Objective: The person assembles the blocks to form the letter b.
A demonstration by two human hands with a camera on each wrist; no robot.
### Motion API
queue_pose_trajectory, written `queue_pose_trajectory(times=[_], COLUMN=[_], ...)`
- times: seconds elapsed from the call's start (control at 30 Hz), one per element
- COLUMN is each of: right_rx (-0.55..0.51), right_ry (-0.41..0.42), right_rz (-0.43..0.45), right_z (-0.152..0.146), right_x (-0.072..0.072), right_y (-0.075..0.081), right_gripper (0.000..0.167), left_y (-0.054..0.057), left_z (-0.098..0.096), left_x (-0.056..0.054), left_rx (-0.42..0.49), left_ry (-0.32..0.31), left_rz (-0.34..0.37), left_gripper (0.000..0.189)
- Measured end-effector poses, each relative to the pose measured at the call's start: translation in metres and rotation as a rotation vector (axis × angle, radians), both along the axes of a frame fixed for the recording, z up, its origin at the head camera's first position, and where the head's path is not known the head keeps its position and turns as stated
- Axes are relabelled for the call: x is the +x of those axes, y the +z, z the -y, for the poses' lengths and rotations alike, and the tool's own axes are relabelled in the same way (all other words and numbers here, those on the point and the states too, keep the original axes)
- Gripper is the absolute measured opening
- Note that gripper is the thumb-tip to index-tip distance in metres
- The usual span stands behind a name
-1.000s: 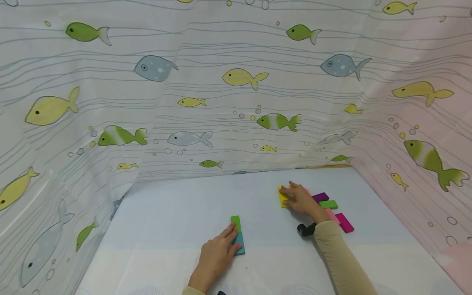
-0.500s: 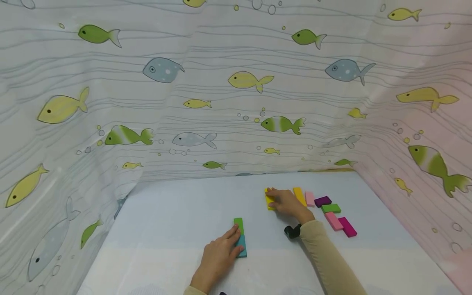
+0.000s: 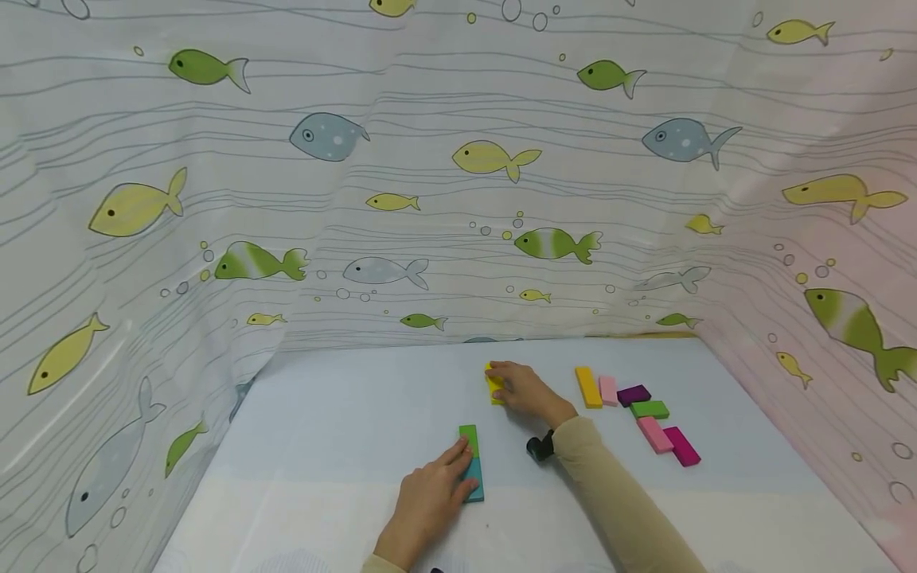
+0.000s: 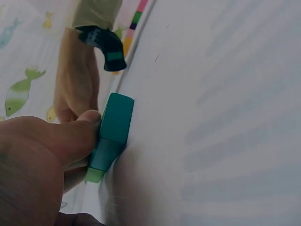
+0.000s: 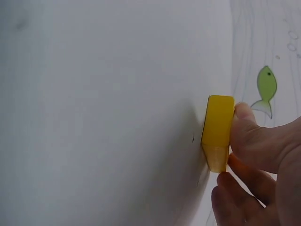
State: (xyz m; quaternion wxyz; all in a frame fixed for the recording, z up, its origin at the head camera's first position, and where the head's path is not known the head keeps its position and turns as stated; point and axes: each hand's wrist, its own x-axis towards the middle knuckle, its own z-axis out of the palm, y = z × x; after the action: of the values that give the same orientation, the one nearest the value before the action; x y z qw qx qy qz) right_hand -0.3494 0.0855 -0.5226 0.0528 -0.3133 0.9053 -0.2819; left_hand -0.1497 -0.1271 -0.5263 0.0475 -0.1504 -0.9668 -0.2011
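In the head view my left hand (image 3: 430,493) lies over two flat blocks set end to end, a green block (image 3: 468,432) behind a teal block (image 3: 474,476). Its fingers stretch across them, and the thumb touches the teal one. The left wrist view shows that thumb against the teal block (image 4: 116,117), with the green block's end (image 4: 95,175) beyond. Farther back on the table my right hand (image 3: 526,390) holds a yellow block (image 3: 495,387) between thumb and fingers. In the right wrist view the thumb presses along the yellow block (image 5: 218,122); the fingers lie behind it.
Right of my right hand lie an orange block (image 3: 588,387), a light pink block (image 3: 607,391), a purple block (image 3: 634,395), a green block (image 3: 649,409), a pink block (image 3: 655,434) and a magenta block (image 3: 681,446). A fish-patterned curtain (image 3: 444,239) encloses the white table (image 3: 344,414).
My right hand has moved left with the yellow block, away from the other loose blocks, uncovering the orange and light pink ones. My left hand stays on the green and teal blocks.
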Motion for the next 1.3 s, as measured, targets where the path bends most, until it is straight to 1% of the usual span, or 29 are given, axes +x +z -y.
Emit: queue_pose_trajectory(times=[0.07, 0.13, 0.27, 0.33, 0.4, 0.53, 0.63, 0.7, 0.87, 1.03, 1.2, 1.3], right_rx=[0.013, 0.008, 0.008, 0.022, 0.029, 0.016, 0.002, -0.009, -0.034, -0.038, -0.036, -0.023], right_ry=[0.022, 0.032, 0.036, 0.047, 0.058, 0.085, 0.124, 0.153, 0.196, 0.212, 0.209, 0.217], right_rz=[0.014, 0.049, 0.116, 0.128, 0.125, 0.092, 0.068, 0.054, 0.058, 0.077, 0.099, 0.097], right_z=[0.003, 0.005, 0.009, 0.012, 0.014, 0.019, 0.022, 0.026, 0.035, 0.045, 0.050, 0.050], right_x=[-0.003, -0.006, -0.012, -0.014, -0.017, -0.020, -0.021, -0.021, -0.017, -0.012, -0.004, -0.001], right_y=[0.001, 0.004, 0.008, 0.009, 0.009, 0.009, 0.008, 0.007, 0.009, 0.010, 0.006, 0.005], right_gripper=[0.040, 0.039, 0.045, 0.047, 0.047, 0.046, 0.047, 0.047, 0.048, 0.047, 0.048, 0.047], left_y=[0.000, -0.001, -0.001, -0.001, 0.000, 0.000, -0.001, -0.002, -0.001, 0.000, 0.000, 0.001], left_z=[0.000, 0.001, 0.001, 0.001, 0.001, 0.000, 0.000, 0.001, 0.002, 0.003, 0.001, 0.001], left_x=[-0.001, -0.001, -0.001, -0.001, -0.001, -0.002, -0.002, -0.002, -0.003, -0.003, -0.002, -0.002], left_rx=[0.001, 0.005, 0.003, -0.004, -0.007, -0.009, -0.013, -0.017, -0.022, -0.016, -0.010, -0.017], left_ry=[0.003, 0.005, 0.006, 0.006, 0.007, 0.006, 0.007, 0.005, -0.001, 0.000, 0.006, 0.010], left_rz=[0.002, 0.004, 0.008, 0.012, 0.019, 0.026, 0.028, 0.028, 0.022, 0.017, 0.032, 0.031], left_gripper=[0.053, 0.053, 0.053, 0.053, 0.053, 0.054, 0.054, 0.054, 0.054, 0.054, 0.055, 0.054])
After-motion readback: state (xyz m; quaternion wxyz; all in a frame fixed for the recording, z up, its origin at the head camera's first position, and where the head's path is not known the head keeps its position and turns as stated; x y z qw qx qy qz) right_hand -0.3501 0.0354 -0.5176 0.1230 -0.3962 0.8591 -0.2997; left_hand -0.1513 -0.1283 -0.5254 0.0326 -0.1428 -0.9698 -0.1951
